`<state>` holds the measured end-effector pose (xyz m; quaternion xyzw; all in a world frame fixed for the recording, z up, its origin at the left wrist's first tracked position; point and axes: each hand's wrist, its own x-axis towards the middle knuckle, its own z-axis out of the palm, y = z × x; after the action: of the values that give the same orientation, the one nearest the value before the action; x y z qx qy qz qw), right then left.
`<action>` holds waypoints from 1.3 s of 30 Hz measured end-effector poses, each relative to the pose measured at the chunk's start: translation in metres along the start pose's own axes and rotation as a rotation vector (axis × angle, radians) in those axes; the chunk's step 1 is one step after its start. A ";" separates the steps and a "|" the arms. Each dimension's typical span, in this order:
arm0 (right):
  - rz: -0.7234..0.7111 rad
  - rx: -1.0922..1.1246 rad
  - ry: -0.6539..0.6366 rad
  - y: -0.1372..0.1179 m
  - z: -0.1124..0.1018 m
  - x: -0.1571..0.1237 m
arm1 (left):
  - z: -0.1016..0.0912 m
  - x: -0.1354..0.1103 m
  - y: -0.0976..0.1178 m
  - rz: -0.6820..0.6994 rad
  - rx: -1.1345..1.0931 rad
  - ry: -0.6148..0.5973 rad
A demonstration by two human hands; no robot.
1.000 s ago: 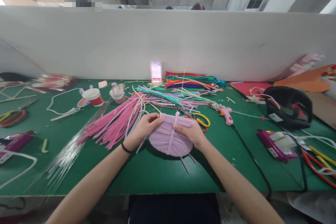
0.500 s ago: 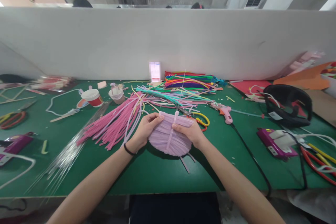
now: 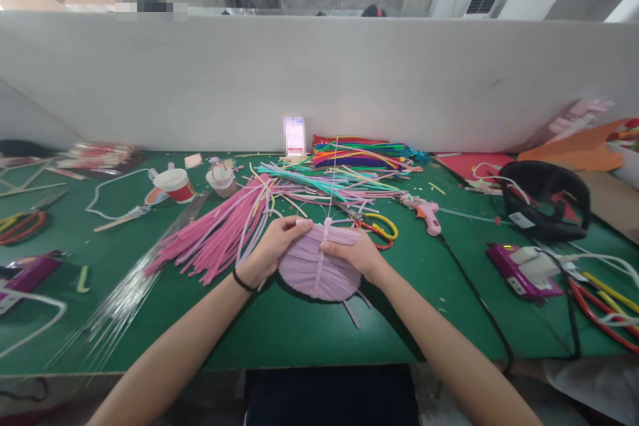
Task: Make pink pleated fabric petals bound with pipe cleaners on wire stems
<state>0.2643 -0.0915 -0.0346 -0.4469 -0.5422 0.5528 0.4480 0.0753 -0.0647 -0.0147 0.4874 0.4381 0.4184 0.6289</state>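
A fan-shaped leaf of lilac pipe cleaners, with a raised rib down its middle, is held above the green table. My left hand pinches its upper left edge between thumb and fingers. On the other side my right hand grips it, the thumb pressed beside the rib and the fingers hidden behind. Thin wires stick up from the leaf's top. Loose lilac pipe cleaner pieces lie under its lower right edge. Just behind my right hand are scissors with yellow and red handles.
Pink pipe cleaners and clear thin rods spread to the left, near a paper cup. A pink glue gun with a black cord lies right, before a purple power strip. A lit phone stands at the back.
Both hands have shifted slightly left and down with the leaf, and its upright wire has swung left. More of the scissors shows. The grip looks the same.
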 end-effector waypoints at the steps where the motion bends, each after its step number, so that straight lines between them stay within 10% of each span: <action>1: -0.006 0.000 -0.006 0.000 0.000 0.000 | -0.001 0.001 0.000 0.001 -0.001 0.006; 12: -0.110 0.138 0.343 0.006 -0.008 0.013 | -0.006 0.011 -0.011 0.151 -0.025 0.155; 26: -0.129 -0.099 0.019 -0.003 -0.001 0.007 | 0.006 0.001 -0.002 0.189 0.200 0.033; 39: -0.153 -0.135 0.059 -0.003 -0.001 0.005 | 0.007 -0.001 0.002 0.042 0.209 -0.071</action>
<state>0.2639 -0.0860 -0.0320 -0.4494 -0.5974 0.4658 0.4735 0.0812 -0.0665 -0.0114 0.5737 0.4466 0.3661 0.5809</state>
